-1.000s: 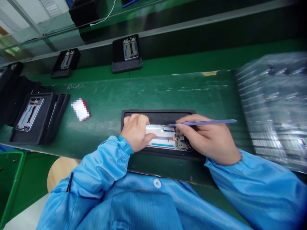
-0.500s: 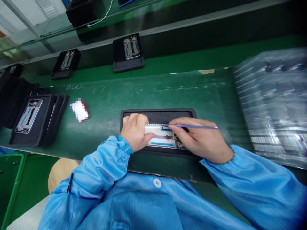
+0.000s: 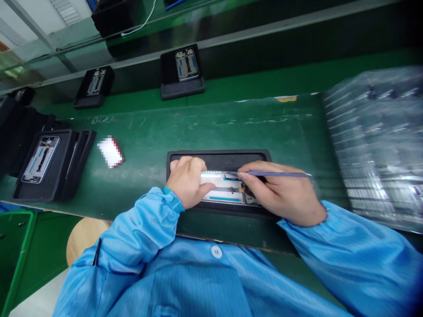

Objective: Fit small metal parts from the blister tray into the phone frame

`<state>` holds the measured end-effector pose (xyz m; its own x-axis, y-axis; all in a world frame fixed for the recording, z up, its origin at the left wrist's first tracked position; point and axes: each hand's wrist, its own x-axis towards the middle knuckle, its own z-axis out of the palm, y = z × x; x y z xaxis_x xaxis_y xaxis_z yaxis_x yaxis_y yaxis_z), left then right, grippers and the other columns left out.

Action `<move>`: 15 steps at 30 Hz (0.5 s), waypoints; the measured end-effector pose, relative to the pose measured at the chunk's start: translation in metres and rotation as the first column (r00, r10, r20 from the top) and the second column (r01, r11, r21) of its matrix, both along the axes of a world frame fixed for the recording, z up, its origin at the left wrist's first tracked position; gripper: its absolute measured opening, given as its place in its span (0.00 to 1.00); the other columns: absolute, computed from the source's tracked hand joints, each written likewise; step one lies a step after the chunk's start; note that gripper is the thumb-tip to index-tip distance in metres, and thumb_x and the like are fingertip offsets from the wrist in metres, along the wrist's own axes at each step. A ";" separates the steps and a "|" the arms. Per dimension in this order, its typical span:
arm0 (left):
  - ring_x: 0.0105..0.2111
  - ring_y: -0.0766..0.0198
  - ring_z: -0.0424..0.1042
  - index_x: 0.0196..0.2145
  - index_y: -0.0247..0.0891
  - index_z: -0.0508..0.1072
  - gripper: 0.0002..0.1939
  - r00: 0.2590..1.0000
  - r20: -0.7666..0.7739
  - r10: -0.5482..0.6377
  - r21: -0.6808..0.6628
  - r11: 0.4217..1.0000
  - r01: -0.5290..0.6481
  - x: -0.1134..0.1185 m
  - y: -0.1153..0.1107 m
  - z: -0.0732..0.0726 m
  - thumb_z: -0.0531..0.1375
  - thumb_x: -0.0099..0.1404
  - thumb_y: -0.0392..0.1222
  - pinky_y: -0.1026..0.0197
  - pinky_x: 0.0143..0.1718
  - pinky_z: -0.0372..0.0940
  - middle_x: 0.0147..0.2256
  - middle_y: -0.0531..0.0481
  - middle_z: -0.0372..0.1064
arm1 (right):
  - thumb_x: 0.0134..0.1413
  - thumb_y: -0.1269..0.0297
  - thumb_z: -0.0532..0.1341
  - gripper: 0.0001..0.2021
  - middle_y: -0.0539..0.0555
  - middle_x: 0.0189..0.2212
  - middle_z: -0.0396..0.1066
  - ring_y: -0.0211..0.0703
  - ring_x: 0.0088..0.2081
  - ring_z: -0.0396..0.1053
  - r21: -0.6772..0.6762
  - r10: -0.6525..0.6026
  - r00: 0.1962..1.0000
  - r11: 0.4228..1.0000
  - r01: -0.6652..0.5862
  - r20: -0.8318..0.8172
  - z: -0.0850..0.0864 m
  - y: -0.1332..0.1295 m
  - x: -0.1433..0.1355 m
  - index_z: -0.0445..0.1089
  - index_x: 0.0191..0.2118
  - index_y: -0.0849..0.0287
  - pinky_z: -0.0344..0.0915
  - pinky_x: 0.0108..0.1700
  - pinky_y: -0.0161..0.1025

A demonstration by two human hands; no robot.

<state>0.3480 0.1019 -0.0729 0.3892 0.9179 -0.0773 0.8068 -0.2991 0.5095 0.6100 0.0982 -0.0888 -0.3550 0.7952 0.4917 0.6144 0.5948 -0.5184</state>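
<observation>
An opened phone [image 3: 220, 181], with a pale inner face, blue strips and a dark flex cable, lies lengthwise in a black tray [image 3: 228, 153]. My left hand [image 3: 187, 181] is closed on the phone's left end, its thumb resting across the inner face. In a pinch grip, my right hand [image 3: 286, 193] holds slim purple-grey tweezers [image 3: 291, 175] almost level. The tweezers' tips are over the phone's far long edge, beside a blue strip. Whether they touch it is too small to tell. My right fingers partly cover the phone's right end.
Stacked black trays stand at left, an opened phone [image 3: 40, 159] on top. A blurred white-and-red item [image 3: 111, 152] lies nearby. Two black trays with phones [image 3: 187, 64] sit on the green strip behind. Stacked clear plastic trays [image 3: 380, 149] fill the right side.
My right hand and the tweezers have shifted slightly right along the phone. Both trays on the strip behind have moved a little right. My left hand stays put on the phone.
</observation>
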 end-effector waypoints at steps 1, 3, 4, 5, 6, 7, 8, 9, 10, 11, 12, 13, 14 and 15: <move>0.61 0.45 0.74 0.50 0.44 0.68 0.21 1.000 0.001 -0.001 -0.006 1.000 0.001 0.000 0.000 0.000 0.76 0.69 0.43 0.41 0.62 0.63 0.54 0.45 0.80 | 0.77 0.66 0.64 0.09 0.52 0.40 0.87 0.47 0.39 0.85 0.004 -0.001 1.000 1.000 0.001 0.015 0.000 0.000 0.000 0.81 0.42 0.54 0.80 0.46 0.42; 0.61 0.45 0.74 0.50 0.44 0.69 0.21 1.000 0.005 -0.005 -0.015 1.000 0.005 0.000 0.001 0.002 0.76 0.69 0.43 0.41 0.62 0.62 0.55 0.45 0.81 | 0.78 0.65 0.64 0.08 0.52 0.39 0.87 0.48 0.39 0.85 0.009 0.000 0.999 1.000 0.000 0.040 0.000 -0.001 0.000 0.81 0.44 0.54 0.80 0.46 0.42; 0.61 0.45 0.74 0.50 0.44 0.69 0.21 1.000 0.006 -0.007 -0.019 1.000 0.007 0.000 0.001 0.002 0.76 0.69 0.43 0.41 0.62 0.62 0.56 0.45 0.81 | 0.78 0.64 0.64 0.08 0.52 0.39 0.86 0.48 0.39 0.85 0.011 0.001 0.999 1.000 -0.002 0.047 0.000 -0.001 0.001 0.81 0.44 0.54 0.80 0.46 0.42; 0.62 0.45 0.74 0.51 0.44 0.69 0.21 1.000 0.006 -0.008 -0.024 1.000 0.008 0.000 0.001 0.003 0.76 0.69 0.43 0.40 0.63 0.62 0.56 0.45 0.81 | 0.78 0.64 0.64 0.08 0.53 0.39 0.86 0.48 0.38 0.85 0.013 0.004 0.999 1.000 -0.004 0.049 0.001 -0.001 0.001 0.81 0.45 0.53 0.79 0.45 0.42; 0.62 0.45 0.74 0.50 0.44 0.70 0.21 1.000 0.004 -0.008 -0.028 1.000 0.008 0.001 0.001 0.003 0.76 0.69 0.43 0.40 0.63 0.62 0.56 0.45 0.82 | 0.78 0.64 0.64 0.07 0.52 0.39 0.86 0.48 0.38 0.85 0.016 0.006 0.999 1.000 -0.006 0.048 0.001 -0.001 0.001 0.81 0.45 0.53 0.79 0.45 0.42; 0.62 0.45 0.74 0.50 0.44 0.70 0.20 1.000 0.000 -0.008 -0.033 0.999 0.008 0.001 0.001 0.004 0.76 0.69 0.43 0.40 0.62 0.62 0.56 0.45 0.82 | 0.78 0.64 0.63 0.08 0.52 0.39 0.86 0.48 0.38 0.85 0.017 0.009 0.999 1.000 -0.010 0.049 0.001 -0.001 0.001 0.81 0.45 0.52 0.79 0.45 0.42; 0.62 0.45 0.73 0.50 0.44 0.70 0.20 1.000 -0.003 -0.009 -0.038 0.999 0.009 0.001 0.002 0.004 0.76 0.70 0.43 0.40 0.62 0.62 0.56 0.45 0.82 | 0.78 0.65 0.63 0.08 0.52 0.39 0.86 0.48 0.38 0.85 0.020 0.014 0.999 1.000 -0.015 0.053 0.001 -0.001 0.001 0.80 0.45 0.52 0.79 0.44 0.42; 0.62 0.46 0.73 0.50 0.44 0.70 0.20 1.000 -0.004 -0.010 -0.042 0.999 0.010 0.001 0.002 0.004 0.76 0.70 0.43 0.40 0.63 0.62 0.56 0.45 0.82 | 0.78 0.65 0.63 0.08 0.52 0.39 0.86 0.48 0.38 0.85 0.025 0.020 0.998 0.999 -0.021 0.060 0.000 -0.001 0.001 0.80 0.45 0.52 0.79 0.44 0.42; 0.62 0.46 0.73 0.51 0.44 0.71 0.20 1.000 -0.004 -0.012 -0.044 0.999 0.012 0.001 0.002 0.005 0.76 0.70 0.43 0.40 0.63 0.62 0.56 0.45 0.82 | 0.78 0.65 0.63 0.08 0.53 0.38 0.86 0.48 0.38 0.85 0.031 0.024 0.998 0.999 -0.026 0.066 -0.001 -0.001 0.001 0.80 0.45 0.53 0.79 0.44 0.42; 0.62 0.46 0.73 0.51 0.44 0.71 0.20 1.000 -0.003 -0.014 -0.046 0.999 0.014 0.001 0.002 0.005 0.76 0.70 0.43 0.40 0.63 0.61 0.56 0.45 0.83 | 0.78 0.66 0.63 0.08 0.53 0.38 0.86 0.48 0.38 0.85 0.036 0.022 0.997 0.999 -0.024 0.073 -0.002 -0.001 0.000 0.80 0.45 0.53 0.79 0.45 0.42; 0.63 0.46 0.73 0.51 0.44 0.71 0.20 1.000 -0.001 -0.017 -0.047 0.999 0.017 0.001 0.003 0.005 0.76 0.70 0.43 0.40 0.63 0.61 0.56 0.45 0.83 | 0.77 0.66 0.63 0.08 0.53 0.38 0.86 0.48 0.38 0.85 0.039 0.017 0.997 0.999 -0.020 0.080 -0.003 -0.001 -0.001 0.81 0.45 0.53 0.78 0.45 0.42; 0.63 0.46 0.73 0.51 0.44 0.71 0.20 1.000 0.002 -0.019 -0.048 0.999 0.019 0.001 0.003 0.006 0.75 0.70 0.43 0.40 0.63 0.61 0.56 0.46 0.83 | 0.77 0.66 0.63 0.08 0.53 0.39 0.86 0.48 0.38 0.85 0.041 0.008 0.996 0.999 -0.012 0.086 -0.004 -0.001 -0.002 0.81 0.46 0.54 0.78 0.45 0.42; 0.63 0.46 0.73 0.51 0.44 0.71 0.19 1.000 0.003 -0.022 -0.050 0.999 0.022 0.001 0.003 0.006 0.75 0.70 0.42 0.40 0.63 0.61 0.57 0.46 0.83 | 0.77 0.65 0.63 0.08 0.54 0.39 0.87 0.49 0.38 0.85 0.043 -0.004 0.996 0.999 0.001 0.091 -0.005 -0.002 -0.003 0.81 0.46 0.54 0.78 0.45 0.42; 0.63 0.46 0.73 0.51 0.45 0.71 0.19 1.000 0.004 -0.024 -0.053 0.998 0.025 0.001 0.003 0.006 0.75 0.70 0.42 0.40 0.63 0.61 0.57 0.46 0.83 | 0.78 0.65 0.63 0.08 0.54 0.39 0.87 0.49 0.39 0.85 0.045 -0.021 0.995 0.999 0.016 0.097 -0.006 -0.002 -0.004 0.81 0.46 0.54 0.78 0.45 0.43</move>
